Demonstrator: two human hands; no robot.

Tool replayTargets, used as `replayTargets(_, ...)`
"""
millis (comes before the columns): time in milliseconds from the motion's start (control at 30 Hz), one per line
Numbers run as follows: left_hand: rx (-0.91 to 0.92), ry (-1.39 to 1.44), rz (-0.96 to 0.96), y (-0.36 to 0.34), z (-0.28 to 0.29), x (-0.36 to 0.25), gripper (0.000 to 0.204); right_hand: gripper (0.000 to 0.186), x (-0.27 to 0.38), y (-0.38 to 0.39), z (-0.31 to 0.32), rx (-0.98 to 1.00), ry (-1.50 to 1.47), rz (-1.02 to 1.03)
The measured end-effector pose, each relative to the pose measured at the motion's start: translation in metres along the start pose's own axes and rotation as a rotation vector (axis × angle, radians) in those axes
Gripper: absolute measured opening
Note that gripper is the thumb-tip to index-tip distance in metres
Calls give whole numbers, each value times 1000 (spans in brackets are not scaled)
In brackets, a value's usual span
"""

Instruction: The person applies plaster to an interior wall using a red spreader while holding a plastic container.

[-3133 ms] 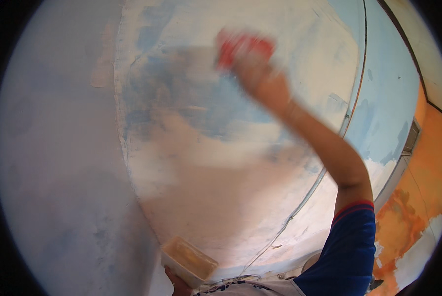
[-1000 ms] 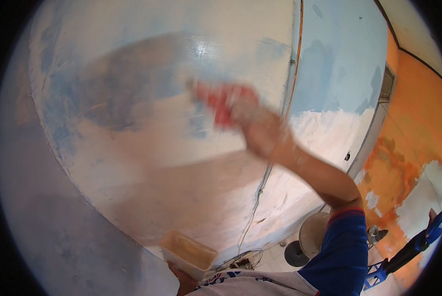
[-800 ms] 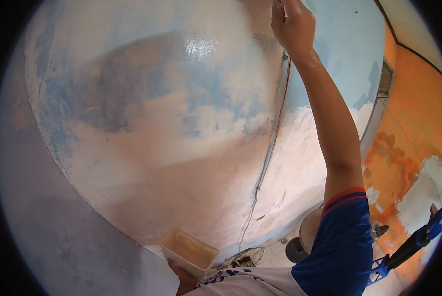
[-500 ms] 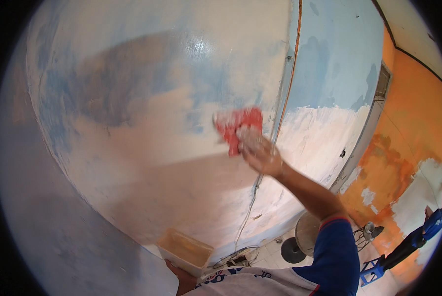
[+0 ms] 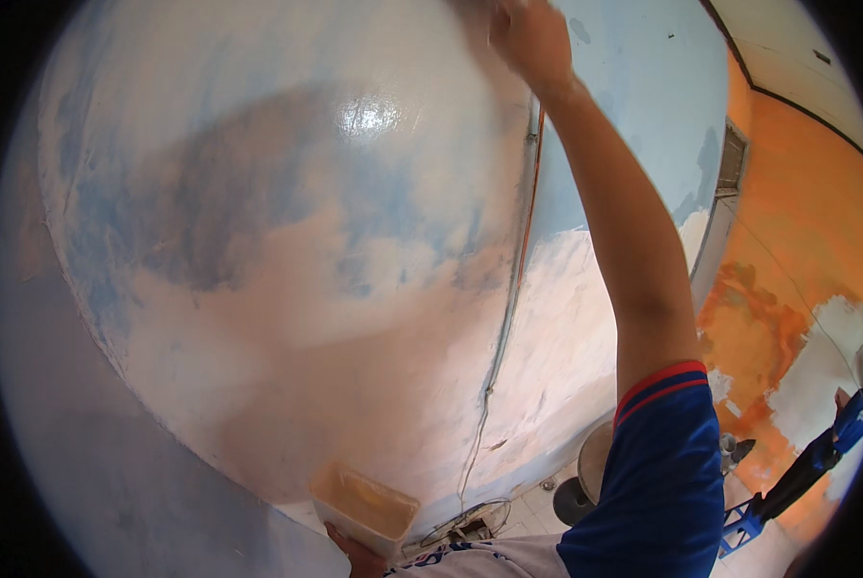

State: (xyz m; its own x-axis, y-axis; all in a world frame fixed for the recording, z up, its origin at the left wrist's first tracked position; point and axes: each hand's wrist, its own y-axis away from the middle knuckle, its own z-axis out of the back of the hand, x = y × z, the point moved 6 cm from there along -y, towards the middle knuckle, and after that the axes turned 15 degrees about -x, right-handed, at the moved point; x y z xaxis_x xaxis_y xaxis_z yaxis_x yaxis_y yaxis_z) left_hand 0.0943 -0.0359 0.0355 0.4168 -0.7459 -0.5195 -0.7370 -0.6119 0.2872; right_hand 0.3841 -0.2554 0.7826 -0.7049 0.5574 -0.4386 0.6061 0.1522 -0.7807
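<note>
At the top of the view, my right hand (image 5: 532, 43) is raised against the patchy pale-blue and cream wall (image 5: 287, 212), fingers curled round something the hand hides. The arm casts a soft shadow on the wall nearby. Low in the middle, my left hand (image 5: 349, 549) grips a rectangular cream plastic tub (image 5: 373, 501) from the side, with some pale residue inside it.
A vertical cable (image 5: 494, 366) runs down the wall beside my right arm. At right is an orange wall (image 5: 788, 250) with white patches. A person in blue (image 5: 850, 419) is by a blue stool (image 5: 740, 525). Dark round objects (image 5: 571, 501) and coiled wire (image 5: 470, 525) lie on the floor.
Half a second ago my right hand was at mid-wall with a red scraper visible in it; it has swung up to the top, and the scraper is out of sight.
</note>
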Motion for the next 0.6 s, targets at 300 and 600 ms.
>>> replayTargets(300,-13,5,50,3,4,10,80,17,172,249,162,318,-306,-10)
replayTargets(600,-4,-1,30,-3,-14,0,80,30,63,12,60,-302,-99,128)
